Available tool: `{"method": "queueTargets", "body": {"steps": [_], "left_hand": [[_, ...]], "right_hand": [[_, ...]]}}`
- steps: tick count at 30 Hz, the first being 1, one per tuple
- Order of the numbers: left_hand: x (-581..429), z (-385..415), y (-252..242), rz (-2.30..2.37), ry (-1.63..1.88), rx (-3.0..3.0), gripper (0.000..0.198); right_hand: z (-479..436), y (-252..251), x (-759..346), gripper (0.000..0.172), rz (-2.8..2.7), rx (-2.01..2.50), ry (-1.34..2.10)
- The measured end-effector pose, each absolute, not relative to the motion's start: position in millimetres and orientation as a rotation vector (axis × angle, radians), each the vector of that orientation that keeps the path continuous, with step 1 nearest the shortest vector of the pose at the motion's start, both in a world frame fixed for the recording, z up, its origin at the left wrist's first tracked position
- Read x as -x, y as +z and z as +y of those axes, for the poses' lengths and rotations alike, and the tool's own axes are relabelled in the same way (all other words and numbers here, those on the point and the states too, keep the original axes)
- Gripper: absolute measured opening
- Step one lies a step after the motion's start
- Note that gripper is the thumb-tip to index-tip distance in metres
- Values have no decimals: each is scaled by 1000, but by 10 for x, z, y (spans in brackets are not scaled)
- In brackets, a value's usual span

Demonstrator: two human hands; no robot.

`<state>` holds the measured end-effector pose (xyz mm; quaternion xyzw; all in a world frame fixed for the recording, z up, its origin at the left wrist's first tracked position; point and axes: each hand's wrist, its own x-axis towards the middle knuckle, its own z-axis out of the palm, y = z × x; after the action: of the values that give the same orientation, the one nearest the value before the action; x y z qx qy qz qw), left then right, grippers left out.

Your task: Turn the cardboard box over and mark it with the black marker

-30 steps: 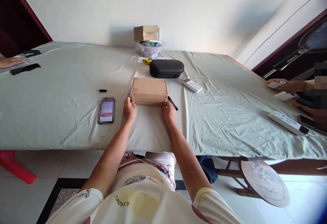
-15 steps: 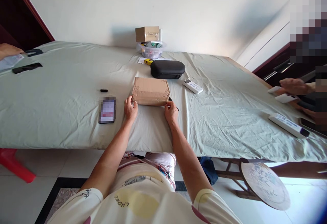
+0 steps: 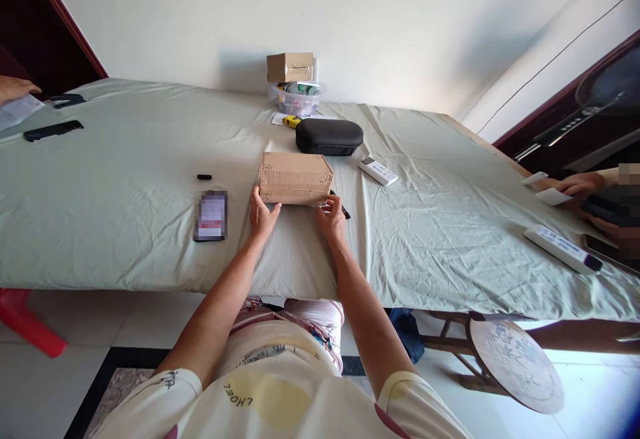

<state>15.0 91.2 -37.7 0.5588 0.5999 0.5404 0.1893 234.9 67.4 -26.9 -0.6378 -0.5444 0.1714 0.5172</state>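
Observation:
A closed brown cardboard box lies on the green-grey cloth of the table in front of me. My left hand rests open on the cloth, its thumb and fingers spread against the box's near left corner. Beside the near right corner, my right hand lies with its fingers stretched forward, the tips touching the box. A black pen lies on the cloth just right of those fingers. Neither hand grips anything.
A phone and a small black cap lie to the left. Behind the box are a black case, a white remote, and a plastic tub with a small carton on it. Other people's hands show at both table ends.
My left hand has let go of the box's corner and opened flat against its front. My right hand's fingers have stretched out. The box has stayed put.

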Motion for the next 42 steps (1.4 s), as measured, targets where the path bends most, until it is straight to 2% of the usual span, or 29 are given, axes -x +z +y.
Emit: {"method": "queueTargets", "body": {"steps": [8,19,25,34,42], "left_hand": [[-237,855,-321,1729,1509,-1608,91],[-292,836,-322,1745,1448,-1605,91],[-217,863,-331,1728,1452,-1616,90],[-266,858,-327,1830,1495,-1622,102],[-340,861,-326,1802,1420,-1569,93]], "right_hand": [[700,-365,-2235,68,-1312,1561,252],[738,-444,-2208,76,-1295,1618,167],[721,-407,-2146,86,-1307,1659,223],[730,-440,-2147,81,-1288,1606,248],[733,-417,-2212,83,-1290,1631,267]]}}
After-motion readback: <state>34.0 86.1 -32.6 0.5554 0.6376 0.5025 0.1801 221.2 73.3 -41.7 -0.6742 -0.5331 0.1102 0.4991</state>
